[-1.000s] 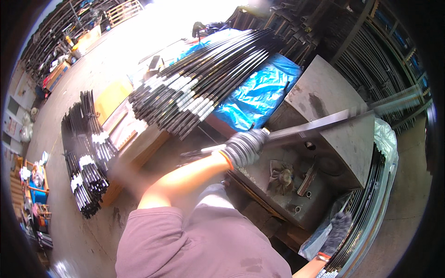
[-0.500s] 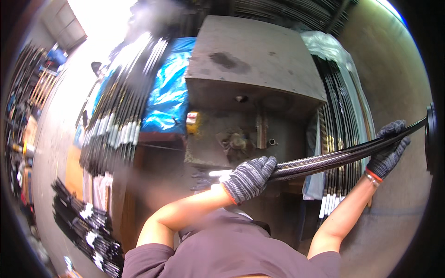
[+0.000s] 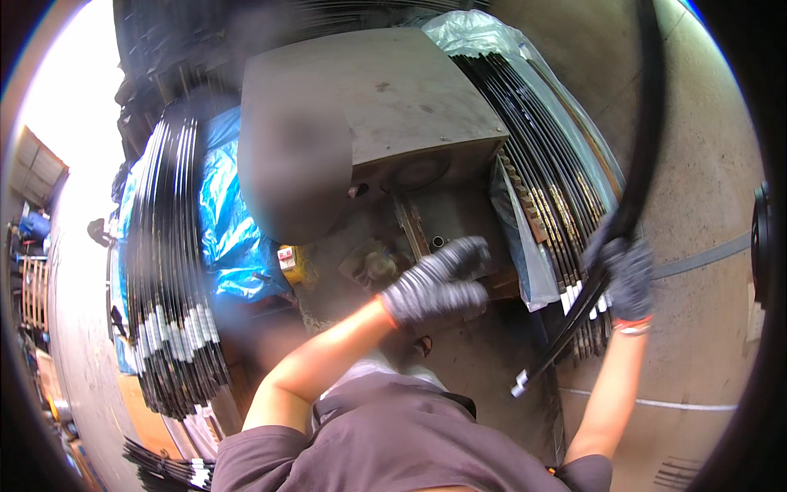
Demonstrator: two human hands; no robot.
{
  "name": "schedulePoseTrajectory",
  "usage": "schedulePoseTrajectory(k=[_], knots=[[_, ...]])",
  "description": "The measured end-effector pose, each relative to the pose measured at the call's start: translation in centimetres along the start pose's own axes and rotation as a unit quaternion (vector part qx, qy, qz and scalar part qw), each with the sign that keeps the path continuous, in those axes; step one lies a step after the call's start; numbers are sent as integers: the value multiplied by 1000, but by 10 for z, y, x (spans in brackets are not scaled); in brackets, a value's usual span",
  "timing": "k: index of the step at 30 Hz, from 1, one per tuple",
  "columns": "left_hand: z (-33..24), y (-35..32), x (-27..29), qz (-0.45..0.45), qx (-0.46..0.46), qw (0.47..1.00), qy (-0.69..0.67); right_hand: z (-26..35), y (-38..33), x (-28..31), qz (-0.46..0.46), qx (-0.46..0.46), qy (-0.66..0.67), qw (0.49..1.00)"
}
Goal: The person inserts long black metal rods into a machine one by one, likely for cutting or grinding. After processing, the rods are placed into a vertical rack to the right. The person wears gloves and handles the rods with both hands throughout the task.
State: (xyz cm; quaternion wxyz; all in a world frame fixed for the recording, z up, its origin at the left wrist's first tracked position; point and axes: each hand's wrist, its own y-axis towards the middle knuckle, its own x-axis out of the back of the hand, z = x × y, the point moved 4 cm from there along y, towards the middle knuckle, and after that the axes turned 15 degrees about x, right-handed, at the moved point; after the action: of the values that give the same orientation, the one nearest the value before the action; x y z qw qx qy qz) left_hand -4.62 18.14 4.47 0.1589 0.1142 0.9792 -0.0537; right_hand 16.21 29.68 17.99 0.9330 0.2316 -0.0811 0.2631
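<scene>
My right hand (image 3: 627, 275), in a grey knit glove with an orange cuff, is closed round a small bundle of long black tubes (image 3: 649, 107). The bundle slants steeply, its far part rising past the top of the picture. Its white-tipped near end points down toward the middle. My left hand (image 3: 438, 283), gloved the same way and a little blurred, holds nothing; its thumb and fingers are apart. It hovers in front of the metal housing (image 3: 410, 90), off the tubes. Beside my right hand lies a row of black tubes with white ends (image 3: 533, 156).
Another row of black tubes (image 3: 168, 246) lies at the left by a blue plastic sheet (image 3: 234, 221). Clear plastic (image 3: 471, 33) and a notched wooden strip (image 3: 525, 201) border the right row. A yellow item (image 3: 302, 266) sits below the housing. A smudge blurs part of the picture.
My left hand has let go of the tubes and opened. My right hand has swung the bundle from nearly level to steeply slanted, beside the right row. The view has turned right.
</scene>
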Motion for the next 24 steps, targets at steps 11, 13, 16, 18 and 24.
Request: schedulePoseTrajectory(k=[11, 13, 16, 18, 24], knots=[[9, -7, 136, -72, -5, 902, -426, -164, -235, -144, 300, -240, -125, 915], [15, -7, 135, -67, 25, 904, -422, -159, -243, -155, 327, -240, -143, 903], [24, -3, 136, -47, 68, 898, -432, -131, -233, -168, 328, -294, -91, 893], [28, -1, 136, -21, 88, 889, -449, -123, -228, -169, 273, -180, -185, 927], [102, 5, 167, -234, 270, 829, -430, -171, -242, -162, 45, -430, -23, 901]])
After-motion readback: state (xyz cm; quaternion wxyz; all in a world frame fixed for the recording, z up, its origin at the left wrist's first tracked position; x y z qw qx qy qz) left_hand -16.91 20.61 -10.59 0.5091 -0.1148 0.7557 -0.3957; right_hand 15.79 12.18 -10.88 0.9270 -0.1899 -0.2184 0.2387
